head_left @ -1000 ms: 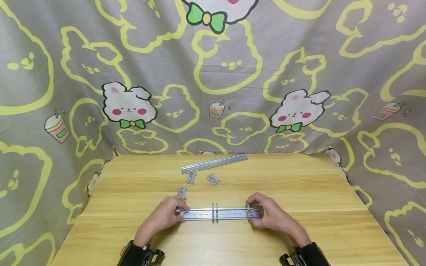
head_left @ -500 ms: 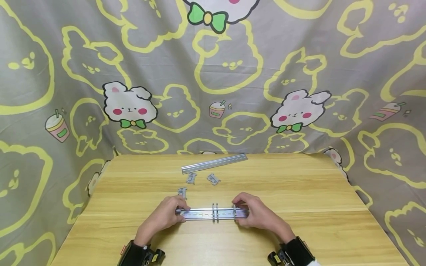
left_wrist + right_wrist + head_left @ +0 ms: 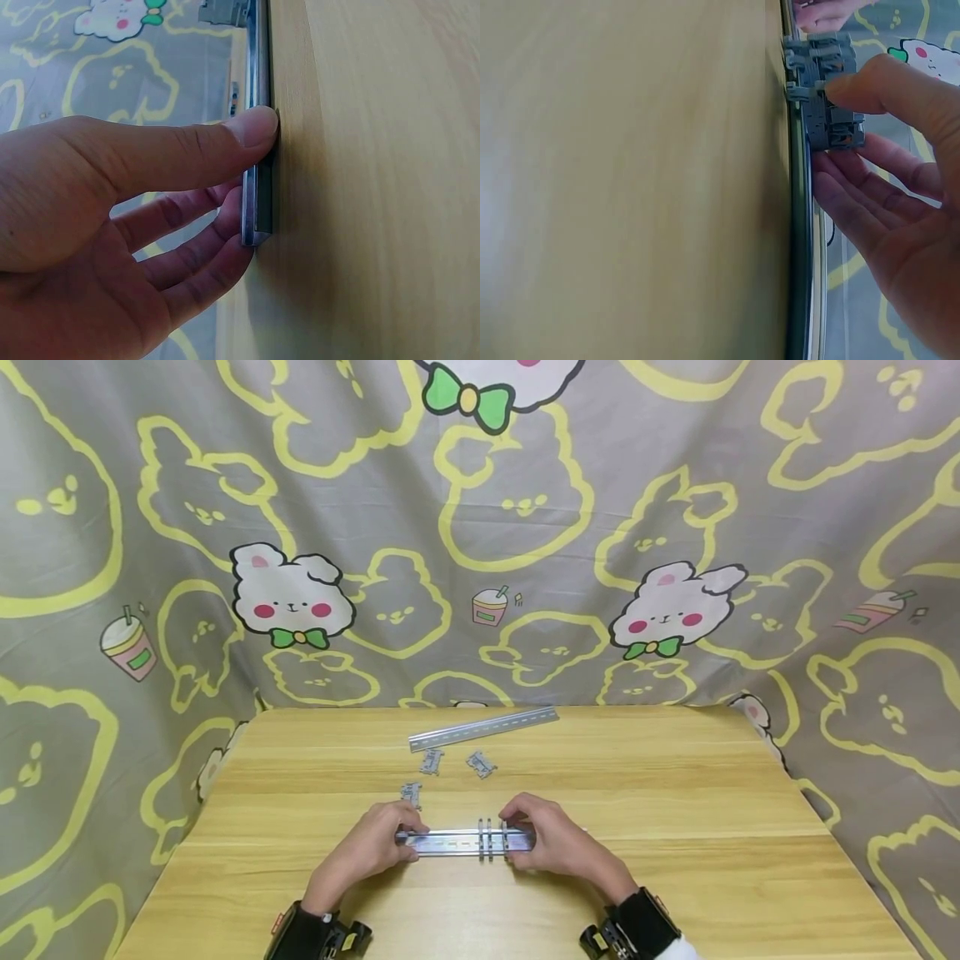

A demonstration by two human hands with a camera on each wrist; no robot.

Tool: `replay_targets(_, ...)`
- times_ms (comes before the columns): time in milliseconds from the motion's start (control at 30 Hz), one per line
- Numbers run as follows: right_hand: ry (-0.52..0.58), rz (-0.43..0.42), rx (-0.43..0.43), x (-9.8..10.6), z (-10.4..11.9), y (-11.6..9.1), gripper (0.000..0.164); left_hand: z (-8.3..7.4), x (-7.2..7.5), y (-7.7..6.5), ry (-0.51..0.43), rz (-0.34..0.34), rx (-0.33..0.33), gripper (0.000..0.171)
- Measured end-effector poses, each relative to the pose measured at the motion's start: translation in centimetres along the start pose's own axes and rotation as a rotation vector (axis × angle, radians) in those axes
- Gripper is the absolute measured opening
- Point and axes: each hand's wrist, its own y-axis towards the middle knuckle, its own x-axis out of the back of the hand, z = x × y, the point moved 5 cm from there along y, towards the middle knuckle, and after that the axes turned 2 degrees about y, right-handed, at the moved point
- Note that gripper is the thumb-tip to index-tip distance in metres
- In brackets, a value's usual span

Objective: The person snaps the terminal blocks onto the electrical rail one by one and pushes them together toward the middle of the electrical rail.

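A slotted metal DIN rail (image 3: 442, 843) lies crosswise on the table in front of me. My left hand (image 3: 375, 842) grips its left end, thumb on the near edge and fingers at the far edge, as the left wrist view shows. Two thin grey terminal blocks (image 3: 485, 840) stand side by side across the rail near its middle. Just right of them, my right hand (image 3: 551, 837) pinches a third grey terminal block (image 3: 825, 127) that sits on the rail. In the right wrist view the thumb lies on this block's near side, the fingers behind it. The hand covers part of the rail's right portion.
A second DIN rail (image 3: 483, 729) lies slantwise at the back of the wooden table (image 3: 675, 768). Three loose grey terminal blocks lie behind the left hand: one (image 3: 410, 794) close to it, another (image 3: 431, 762) by the rail, a third (image 3: 481, 765) farther right. A patterned curtain (image 3: 540, 652) hangs behind.
My right hand has slid the third terminal block leftward along the rail, up close to the two standing blocks. The left hand has stayed on the rail's end.
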Motion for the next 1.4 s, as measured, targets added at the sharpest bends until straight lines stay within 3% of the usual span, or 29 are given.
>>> replay_targets(500, -0.026, 0.002, -0.031, -0.8, 1.1, 1.3, 0.053, -0.3, 0.4, 0.2, 0.007, -0.008, -0.008, 0.032)
replay_targets(967, -0.048, 0.026, -0.043, -1.1, 1.3, 1.3, 0.056, -0.2, 0.3, 0.0, 0.014, -0.012, -0.006, 0.032)
replay_targets(1100, -0.066, 0.033, -0.062, -0.2, 1.2, 0.5, 0.061, -0.2, 0.1, 0.0, 0.014, -0.011, -0.007, 0.032)
replay_targets(1233, -0.177, 0.035, -0.087, 1.6, 0.5, -1.0, 0.059, -0.2, 0.0, 0.1, 0.005, -0.005, -0.004, 0.032)
replay_targets(1400, -0.298, 0.046, -0.099, 3.5, -0.6, -3.0, 0.043, 0.0, 0.0, 0.0, 0.007, 0.005, 0.008, 0.032)
